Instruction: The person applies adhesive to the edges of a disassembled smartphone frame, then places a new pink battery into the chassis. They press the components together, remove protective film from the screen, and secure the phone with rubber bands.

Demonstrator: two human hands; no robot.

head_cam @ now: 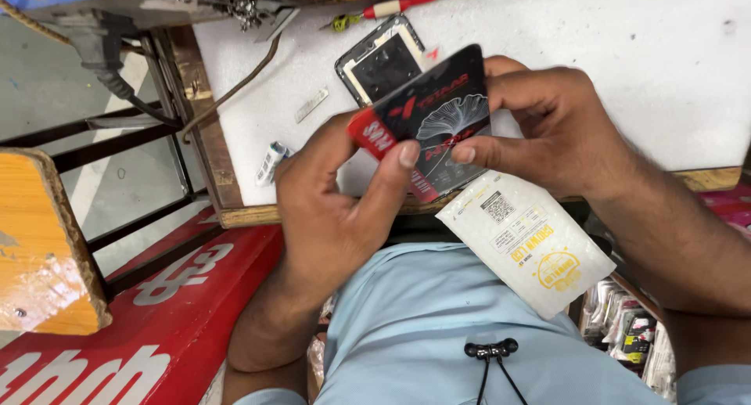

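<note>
Two hands — left hand [332, 190], right hand [547, 127] — pinching black-red packet [438, 119], long axis tilted up-right.

free: white table top [626, 76] right | blocked: phone frame [381, 58], screwdriver [391, 7] left of centre

One camera sits on the person's head, looking steeply down and close over the near edge of the white worktop [610, 76]. No second view shares the scene.
</note>
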